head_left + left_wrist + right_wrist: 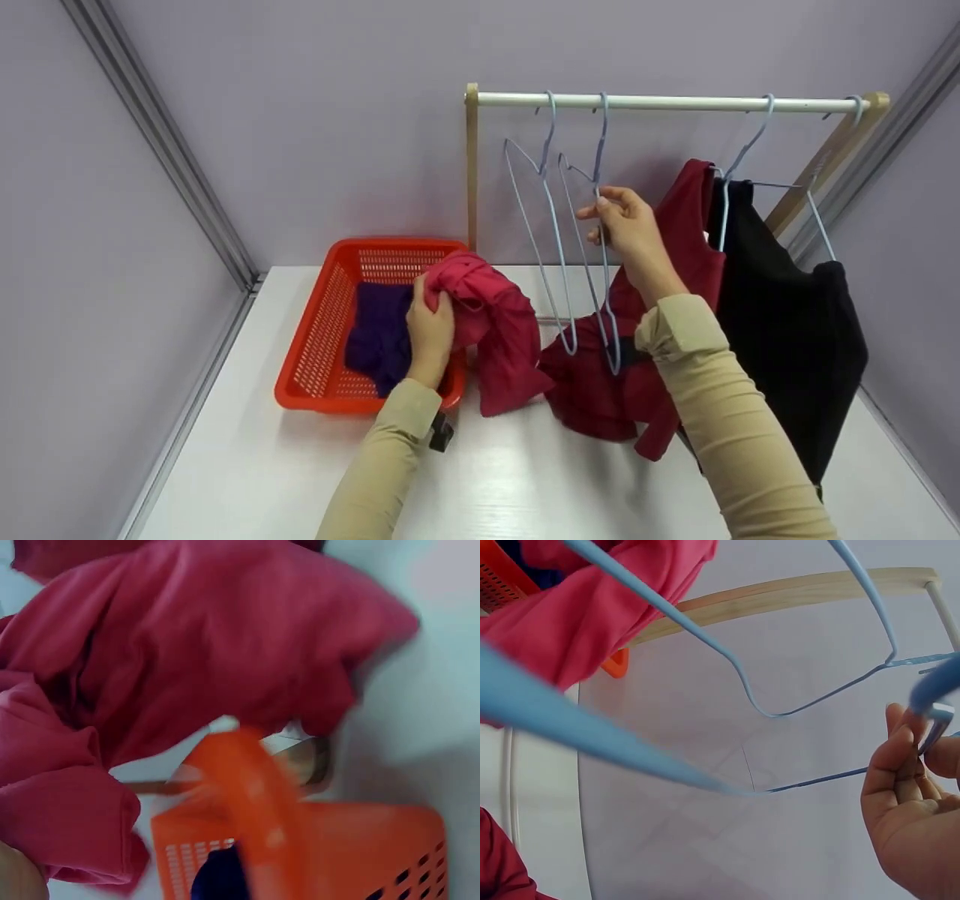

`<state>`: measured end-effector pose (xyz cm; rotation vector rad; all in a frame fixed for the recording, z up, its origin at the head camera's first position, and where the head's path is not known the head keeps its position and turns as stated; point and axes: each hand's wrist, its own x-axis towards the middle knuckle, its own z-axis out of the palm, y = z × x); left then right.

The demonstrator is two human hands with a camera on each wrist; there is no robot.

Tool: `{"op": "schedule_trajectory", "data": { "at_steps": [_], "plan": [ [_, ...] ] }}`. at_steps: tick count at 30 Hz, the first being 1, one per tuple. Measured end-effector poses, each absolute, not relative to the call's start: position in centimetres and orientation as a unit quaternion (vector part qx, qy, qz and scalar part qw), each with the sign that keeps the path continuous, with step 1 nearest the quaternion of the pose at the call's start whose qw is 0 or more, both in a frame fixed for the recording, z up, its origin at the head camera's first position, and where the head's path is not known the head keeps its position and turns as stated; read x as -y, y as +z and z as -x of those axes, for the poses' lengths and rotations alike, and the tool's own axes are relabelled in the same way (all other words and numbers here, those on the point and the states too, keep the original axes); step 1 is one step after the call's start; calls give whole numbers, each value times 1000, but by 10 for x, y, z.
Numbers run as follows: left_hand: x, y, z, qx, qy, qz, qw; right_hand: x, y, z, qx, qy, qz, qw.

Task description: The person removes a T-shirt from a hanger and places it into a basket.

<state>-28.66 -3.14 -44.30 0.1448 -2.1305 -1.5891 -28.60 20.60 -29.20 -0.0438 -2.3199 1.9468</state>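
My left hand [431, 326] grips a bunched pinkish-red garment [506, 322] at the basket's right side. Its loose end droops toward the white table, and in the left wrist view the red cloth [210, 637] spreads over most of the upper part. With thumb and fingers, my right hand [630, 229] pinches a light blue wire hanger [598, 161] just below its neck. That hanger's hook is over the rail. The right wrist view shows the fingers [889, 780] around the hanger's bend. Another bare blue hanger [547, 150] hangs just to the left.
An orange-red basket [330, 403] on the left contains dark purple cloth [379, 330]. The white rail [675, 103] has wooden posts [472, 165]. A dark red sleeveless garment [686, 217] and a black garment [787, 337] hang at right. More dark red cloth [592, 401] is below the bare hangers.
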Motion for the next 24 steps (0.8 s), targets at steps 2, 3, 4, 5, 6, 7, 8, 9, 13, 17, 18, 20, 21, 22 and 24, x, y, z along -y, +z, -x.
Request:
{"op": "schedule_trajectory", "data": {
  "at_steps": [2, 3, 4, 5, 6, 7, 8, 9, 13, 17, 18, 20, 21, 22, 24],
  "plan": [
    [39, -438, 289, 767, -586, -68, 253, -205, -292, 286, 765, 642, 10, 55],
    [42, -435, 290, 762, -588, -76, 260, -205, -293, 286, 763, 644, 8, 54],
    [45, -432, 290, 757, -591, -83, 266, -205, -293, 286, 763, 644, 7, 53],
    [48, -429, 291, 751, -595, -89, 271, -205, -293, 287, 763, 645, 6, 52],
    [51, -426, 292, 745, -600, -94, 275, -205, -293, 287, 761, 647, 6, 52],
    [54, -422, 292, 739, -605, -99, 278, -205, -294, 287, 761, 647, 6, 52],
    [56, -418, 292, 734, -611, -103, 279, -204, -294, 287, 761, 646, 7, 52],
    [58, -414, 292, 728, -617, -107, 280, -205, -294, 288, 763, 645, 9, 52],
    [66, -399, 292, 709, -634, -111, 287, -207, -295, 289, 777, 628, 19, 48],
    [71, -389, 291, 702, -637, -108, 299, -211, -296, 289, 786, 616, 29, 45],
    [72, -386, 291, 700, -639, -108, 300, -212, -296, 288, 787, 614, 32, 47],
    [73, -380, 289, 689, -650, -104, 304, -215, -295, 287, 800, 596, 37, 61],
    [74, -377, 289, 682, -657, -101, 305, -217, -294, 285, 812, 577, 40, 72],
    [76, -374, 289, 673, -667, -96, 306, -219, -293, 284, 826, 555, 44, 88],
    [78, -368, 288, 655, -684, -93, 308, -224, -291, 282, 854, 502, 48, 125]
  ]
}}
